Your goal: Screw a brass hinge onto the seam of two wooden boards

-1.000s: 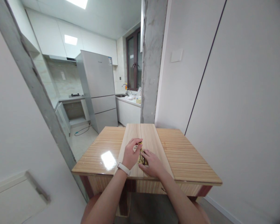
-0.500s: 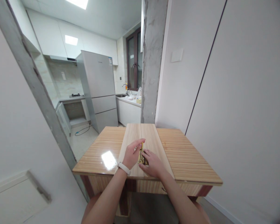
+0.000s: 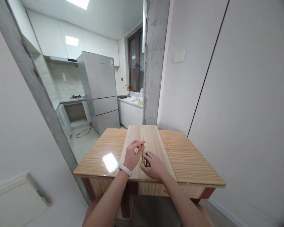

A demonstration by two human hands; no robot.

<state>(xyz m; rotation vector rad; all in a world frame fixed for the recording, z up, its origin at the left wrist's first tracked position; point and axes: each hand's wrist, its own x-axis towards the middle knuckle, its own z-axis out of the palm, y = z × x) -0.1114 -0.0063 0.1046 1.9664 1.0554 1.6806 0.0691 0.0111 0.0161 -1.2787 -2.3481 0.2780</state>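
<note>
A small gold-coloured metal piece [image 3: 142, 161] with dark parts lies on the pale centre board of the table, partly covered by my fingers; its exact kind is too small to make out. My right hand [image 3: 155, 166] grips it from the right, fingers on its far part and thumb at its near end. Just beyond, my left hand [image 3: 133, 155], a white band on its wrist, pinches a yellow-and-dark part at the piece's far end between thumb and fingers. Whether that part is joined to the rest is hidden.
The wooden table [image 3: 191, 157] has striped side panels beside the pale board. A wall stands close on the right, with a bare grey pillar [image 3: 153, 63] behind the table. Further back are a fridge [image 3: 101, 75] and a kitchen sink [image 3: 123, 97].
My left fingers have bent down and closed a little around the yellow part, which stood more upright before. My right hand has stayed in place.
</note>
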